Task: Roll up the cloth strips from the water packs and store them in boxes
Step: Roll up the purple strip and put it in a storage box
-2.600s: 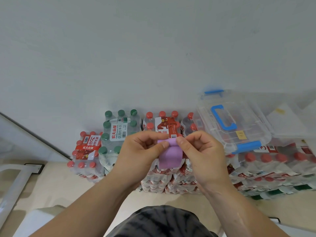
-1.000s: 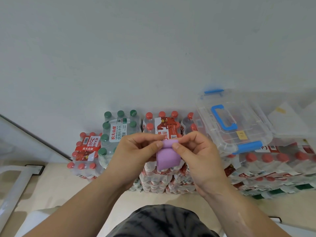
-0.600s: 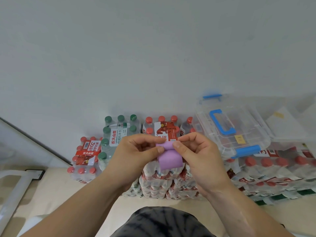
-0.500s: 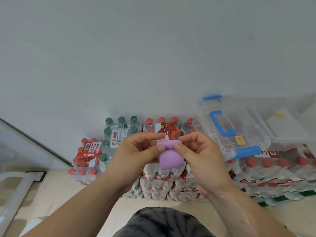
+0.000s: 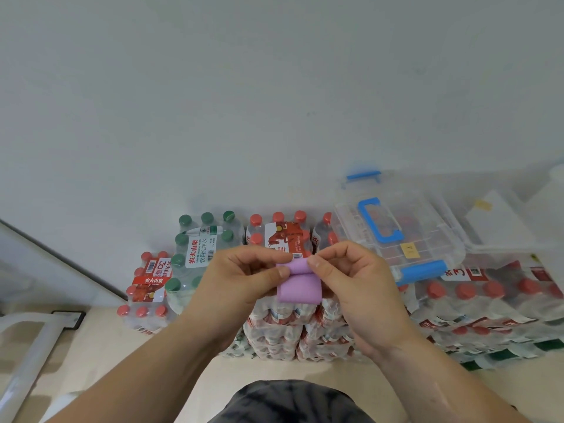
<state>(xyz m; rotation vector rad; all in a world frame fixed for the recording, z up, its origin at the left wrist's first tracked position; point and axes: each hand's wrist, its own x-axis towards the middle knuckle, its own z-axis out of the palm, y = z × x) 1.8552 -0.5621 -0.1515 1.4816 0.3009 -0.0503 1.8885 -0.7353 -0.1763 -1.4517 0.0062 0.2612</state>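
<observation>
A purple cloth strip point(image 5: 299, 286) hangs between my hands, its top end wound into a small roll. My left hand point(image 5: 235, 285) pinches the roll's left end with thumb and fingers. My right hand point(image 5: 357, 285) pinches the right end the same way. Both hands are held in the air above stacked water packs point(image 5: 287, 328). A clear plastic box point(image 5: 427, 239) with a blue handle and blue latches sits closed on the packs to the right.
Green-capped bottles point(image 5: 201, 248) and a lower red-capped pack point(image 5: 146, 288) stand at the left against the white wall. More packs point(image 5: 488, 306) stretch right. A second clear container point(image 5: 500, 221) sits behind the box. A white frame point(image 5: 27, 340) rests on the beige floor at left.
The loose tail of the purple strip has grown shorter as the roll at its top has thickened. My hands have stayed at about the same spot above the packs.
</observation>
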